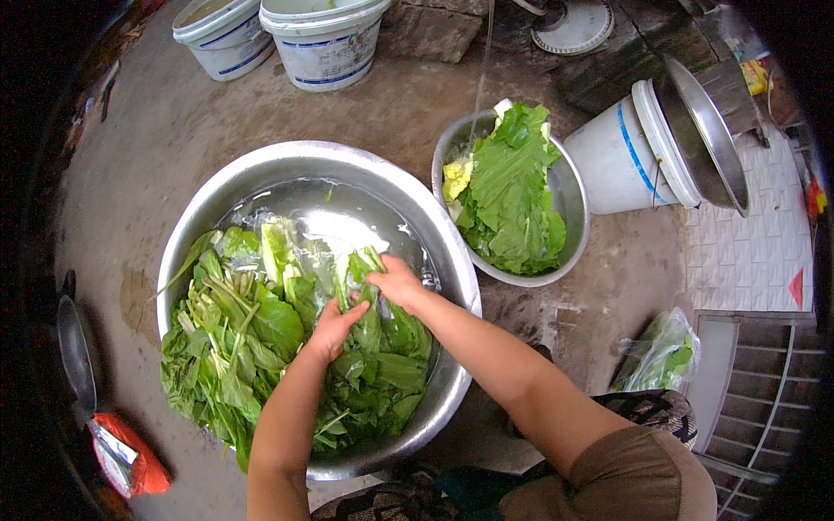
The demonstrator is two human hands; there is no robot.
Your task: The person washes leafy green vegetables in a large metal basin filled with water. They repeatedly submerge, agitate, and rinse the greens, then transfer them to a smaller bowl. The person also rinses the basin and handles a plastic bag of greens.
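Note:
A wide metal basin (456, 241) holds water and a heap of leafy greens (234, 345), piled over its left rim. My right hand (395, 281) grips the pale stalks of a leafy green (366, 267) near the basin's middle. Just left of it, my left hand (339, 323) touches the same greens; whether its fingers close on them is unclear. More dark green leaves (378, 384) lie in the water below my hands. Behind and to the right stands a smaller metal basin (580, 241) with large green leaves (515, 189) and a yellowish piece in it.
Two white buckets (326, 55) (225, 49) stand at the top left. A white bucket (619, 156) leans at the right beside a metal bowl (710, 130). A plastic bag of greens (664, 352) lies at right; a pan (77, 352) and red bag (150, 465) at left.

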